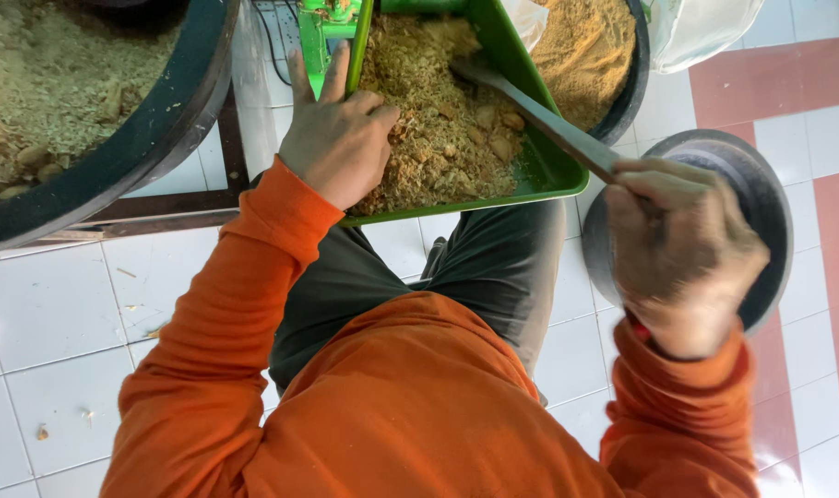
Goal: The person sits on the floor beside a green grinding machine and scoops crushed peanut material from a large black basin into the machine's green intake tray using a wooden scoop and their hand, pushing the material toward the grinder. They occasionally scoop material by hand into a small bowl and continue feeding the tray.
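Left hand: my left hand (338, 138) lies on the near left corner of the green tray (550, 175), fingers (298, 78) spread loosely and holding nothing, the thumb side pressed into the shredded mix.
Right hand: my right hand (682, 244) has its fingers closed around the handle of a long metal scraper (539, 115).
Scraper: I see it slanting up and left from my fist, its far end sunk in the mix near the tray's middle.
Shredded mix: a tan, flaky heap (433, 120) fills most of the tray, with a few pale lumps in it.
Tray: it sits just above my knees, over the white tiled floor (50, 314).
Around: a big dark tub (161, 129) of similar crumbs at left, a dark basin (633, 78) of finer orange-brown powder behind the tray, a round grey disc (761, 198) under my right hand.
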A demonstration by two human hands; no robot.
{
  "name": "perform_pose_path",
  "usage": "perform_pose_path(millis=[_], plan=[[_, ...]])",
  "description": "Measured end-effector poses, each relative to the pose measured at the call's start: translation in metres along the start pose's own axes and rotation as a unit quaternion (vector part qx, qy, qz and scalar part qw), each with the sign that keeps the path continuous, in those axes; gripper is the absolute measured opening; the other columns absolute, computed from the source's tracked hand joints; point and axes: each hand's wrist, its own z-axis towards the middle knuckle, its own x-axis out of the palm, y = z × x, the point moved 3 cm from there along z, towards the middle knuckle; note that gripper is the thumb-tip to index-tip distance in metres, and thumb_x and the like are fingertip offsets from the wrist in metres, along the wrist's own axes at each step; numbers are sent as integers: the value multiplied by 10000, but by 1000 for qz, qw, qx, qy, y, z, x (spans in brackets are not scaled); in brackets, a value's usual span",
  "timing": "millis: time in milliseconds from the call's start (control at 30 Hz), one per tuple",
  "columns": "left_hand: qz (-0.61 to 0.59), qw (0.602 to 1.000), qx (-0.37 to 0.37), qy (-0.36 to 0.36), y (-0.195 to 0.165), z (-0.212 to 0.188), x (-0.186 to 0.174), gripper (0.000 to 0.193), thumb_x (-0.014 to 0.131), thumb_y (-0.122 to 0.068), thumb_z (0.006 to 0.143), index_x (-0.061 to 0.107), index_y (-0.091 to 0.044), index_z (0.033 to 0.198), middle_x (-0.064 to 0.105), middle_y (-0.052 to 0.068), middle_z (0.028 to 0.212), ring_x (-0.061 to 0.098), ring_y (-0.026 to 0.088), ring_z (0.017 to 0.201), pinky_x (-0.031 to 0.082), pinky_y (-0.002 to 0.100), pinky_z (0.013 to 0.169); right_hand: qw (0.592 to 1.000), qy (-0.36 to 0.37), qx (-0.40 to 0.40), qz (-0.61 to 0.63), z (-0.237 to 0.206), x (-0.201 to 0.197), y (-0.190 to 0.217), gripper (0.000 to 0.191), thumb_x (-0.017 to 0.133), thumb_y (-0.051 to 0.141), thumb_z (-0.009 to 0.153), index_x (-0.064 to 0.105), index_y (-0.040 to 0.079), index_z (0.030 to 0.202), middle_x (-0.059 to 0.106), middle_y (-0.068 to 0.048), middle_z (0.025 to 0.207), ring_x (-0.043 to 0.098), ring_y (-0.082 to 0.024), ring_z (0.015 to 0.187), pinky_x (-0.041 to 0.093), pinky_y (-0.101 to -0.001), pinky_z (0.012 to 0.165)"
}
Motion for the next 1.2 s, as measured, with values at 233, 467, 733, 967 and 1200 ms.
perform_pose_path(millis=[233, 467, 733, 967, 1200], plan=[[60, 997, -14, 35, -3, 7, -3, 130, 673, -85, 907, 779, -87, 980, 751, 142, 1070, 393, 475, 1495, 95, 799, 1148, 994, -77, 6, 80, 13, 39, 32, 158, 754, -44, 1113, 601, -3, 1114, 727, -130, 1148, 745, -184, 978, 614, -258, 831], [99, 994, 3, 47, -10, 11, -11, 108, 655, -55, 863, 754, -77, 899, 738, 162, 949, 388, 454, 1485, 79, 815, 1126, 993, -91, -2, 75, 25, 60, 30, 127, 706, -57, 1014, 604, -21, 1079, 727, -179, 1135, 744, -259, 1007, 606, -343, 875], [154, 979, 32, 131, -16, 20, -14, 182, 664, -51, 858, 700, -82, 683, 725, 148, 818, 492, 368, 1400, 124, 797, 1141, 950, -134, 142, 243, 24, 15, 29, 108, 648, -66, 963, 590, -13, 1037, 723, -161, 1061, 655, -142, 725, 521, -235, 615], [156, 980, 53, 113, -18, 25, -15, 132, 679, -65, 873, 722, -86, 750, 688, 107, 710, 559, 310, 1302, 180, 756, 1166, 981, -69, -27, 178, 23, 39, 13, 146, 712, -73, 1092, 592, -8, 1143, 710, -137, 1159, 732, -237, 1011, 598, -294, 859], [183, 975, 70, 102, -13, 38, -14, 112, 684, -69, 862, 726, -98, 762, 667, 70, 670, 588, 255, 1170, 238, 690, 1168, 985, -90, -21, 147, 29, 56, 26, 186, 758, -30, 1027, 613, 15, 1135, 711, -111, 1191, 729, -260, 1033, 605, -341, 882]])
